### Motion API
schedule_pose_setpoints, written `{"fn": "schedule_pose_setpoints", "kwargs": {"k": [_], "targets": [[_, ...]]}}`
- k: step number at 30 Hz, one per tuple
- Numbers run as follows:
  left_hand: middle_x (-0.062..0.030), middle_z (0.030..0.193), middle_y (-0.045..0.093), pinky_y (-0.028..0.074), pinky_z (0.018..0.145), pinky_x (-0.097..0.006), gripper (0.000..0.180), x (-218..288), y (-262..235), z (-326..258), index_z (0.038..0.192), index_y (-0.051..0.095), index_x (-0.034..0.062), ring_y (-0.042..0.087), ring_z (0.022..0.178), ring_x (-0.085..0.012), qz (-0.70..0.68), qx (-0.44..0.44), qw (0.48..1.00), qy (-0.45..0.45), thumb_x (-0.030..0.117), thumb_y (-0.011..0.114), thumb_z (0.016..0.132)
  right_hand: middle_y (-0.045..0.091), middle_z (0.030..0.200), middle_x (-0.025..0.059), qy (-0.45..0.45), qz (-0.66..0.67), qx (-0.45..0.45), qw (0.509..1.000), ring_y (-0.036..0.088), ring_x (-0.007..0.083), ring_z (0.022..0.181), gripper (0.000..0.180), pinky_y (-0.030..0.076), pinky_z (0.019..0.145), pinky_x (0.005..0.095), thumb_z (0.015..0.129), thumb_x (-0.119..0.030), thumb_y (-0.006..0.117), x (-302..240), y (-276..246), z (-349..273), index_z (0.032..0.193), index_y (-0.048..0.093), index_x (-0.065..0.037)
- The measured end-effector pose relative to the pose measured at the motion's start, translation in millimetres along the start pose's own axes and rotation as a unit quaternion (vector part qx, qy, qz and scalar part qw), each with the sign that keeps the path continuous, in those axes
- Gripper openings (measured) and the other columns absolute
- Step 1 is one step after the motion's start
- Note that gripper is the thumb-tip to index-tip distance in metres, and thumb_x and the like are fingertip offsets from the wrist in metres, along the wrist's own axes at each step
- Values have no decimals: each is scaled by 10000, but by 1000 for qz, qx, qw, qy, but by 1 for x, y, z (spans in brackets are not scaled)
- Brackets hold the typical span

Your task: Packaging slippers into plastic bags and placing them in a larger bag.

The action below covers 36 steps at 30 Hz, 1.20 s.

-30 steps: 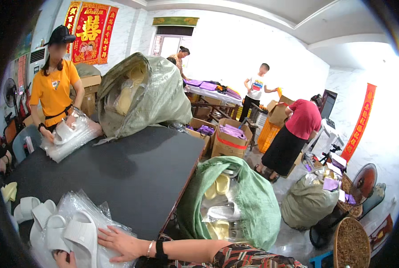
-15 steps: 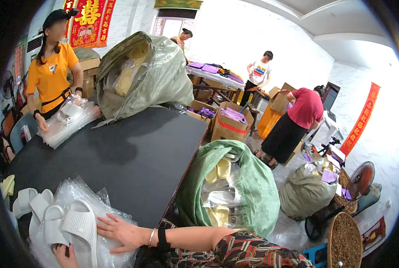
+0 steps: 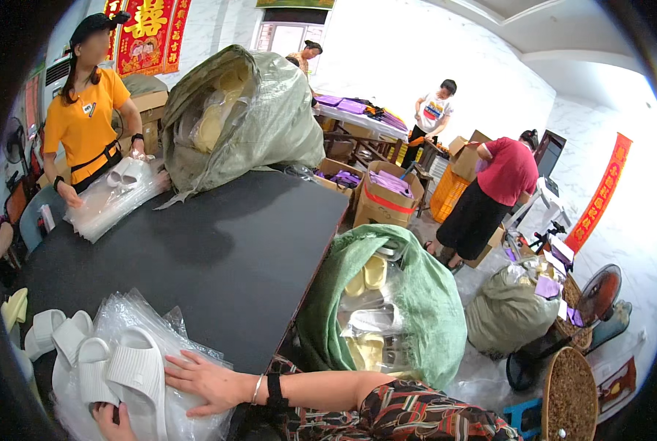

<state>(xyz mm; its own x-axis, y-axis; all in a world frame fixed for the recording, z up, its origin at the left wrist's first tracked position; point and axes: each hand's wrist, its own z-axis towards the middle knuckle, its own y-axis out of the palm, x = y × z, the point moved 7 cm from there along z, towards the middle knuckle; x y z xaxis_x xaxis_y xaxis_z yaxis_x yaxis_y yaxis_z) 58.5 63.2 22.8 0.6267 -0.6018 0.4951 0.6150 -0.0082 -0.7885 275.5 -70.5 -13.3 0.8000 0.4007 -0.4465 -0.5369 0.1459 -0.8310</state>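
**Hand Position Over Bagged Slippers at the Near Corner of the Worktop**

The dark worktop (image 3: 218, 250) extends away from the person. Beyond the right hand, at the far end, lies a large grey-green sack (image 3: 247, 117); to the right of that hand, off the worktop edge, stands an open green sack (image 3: 424, 309) holding yellow slippers.

The stack of clear plastic bags (image 3: 133, 323) lies under and ahead of the right hand. On it rests a pair of white slippers (image 3: 126, 375), long axes running roughly away from the person, just left of the right hand.

The right hand (image 3: 207, 382) enters from the right, lies flat with fingers spread, and presses on the plastic, touching the side of the nearer slipper. It grips nothing. This hand is nearer to the pair's upper part.

The left hand (image 3: 111, 422) shows only partly at the lower edge, at the heel end of the slippers. Its grip cannot be determined.

More white slippers (image 3: 49, 334) lie left of the pair, apart from both hands.

Difference from the earlier frames: the pair and the bags sit higher and more fully in view; the right hand keeps its flat, spread pose on the plastic. A co-worker in an orange shirt (image 3: 86, 117) remains at the far left corner, handling bagged slippers.
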Motion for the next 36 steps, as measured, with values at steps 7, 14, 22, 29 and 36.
{"fn": "schedule_pose_setpoints", "kwargs": {"k": [7, 14, 22, 29, 36], "targets": [[-229, 837, 644, 446, 803, -469, 233, 7, -6, 0, 892, 699, -39, 541, 832, -404, 26, 13, 999, 21, 186, 742, 850, 287, 1544, 255, 5, 8, -3, 1000, 170, 396, 1488, 879, 107, 1194, 573, 849, -462, 626, -1, -4, 2, 1480, 318, 65], [-229, 858, 651, 452, 800, -468, 249, 3, -1, 1, 906, 700, -41, 545, 841, -393, 20, 4, 1000, 2, 198, 743, 852, 280, 1552, 242, 11, 9, 3, 1000, 171, 393, 1489, 866, 106, 1194, 572, 852, -449, 629, 0, -3, 0, 1483, 318, 56], [-234, 895, 660, 462, 816, -461, 277, -12, 5, 1, 970, 704, -42, 563, 865, -386, 38, -4, 999, -7, 205, 749, 853, 305, 1537, 248, 3, 17, 19, 1000, 188, 380, 1487, 836, 115, 1196, 565, 850, -457, 625, 2, -5, -2, 1454, 368, 61], [-174, 727, 606, 429, 655, -398, 279, -36, 9, 12, 825, 627, -60, 494, 661, -272, -29, -76, 997, -7, 195, 726, 878, 284, 1553, 237, 7, 13, 3, 1000, 188, 375, 1487, 861, 124, 1197, 565, 844, -457, 632, 6, 4, -1, 1470, 337, 55], [-85, 557, 449, 356, 574, -391, 458, -25, 0, 38, 654, 501, -54, 336, 583, -199, -42, -100, 994, -27, 274, 720, 887, 261, 1563, 235, 0, 9, 13, 1000, 187, 388, 1485, 875, 140, 1189, 571, 843, -447, 638, 6, 5, -2, 1484, 312, 51]]}}
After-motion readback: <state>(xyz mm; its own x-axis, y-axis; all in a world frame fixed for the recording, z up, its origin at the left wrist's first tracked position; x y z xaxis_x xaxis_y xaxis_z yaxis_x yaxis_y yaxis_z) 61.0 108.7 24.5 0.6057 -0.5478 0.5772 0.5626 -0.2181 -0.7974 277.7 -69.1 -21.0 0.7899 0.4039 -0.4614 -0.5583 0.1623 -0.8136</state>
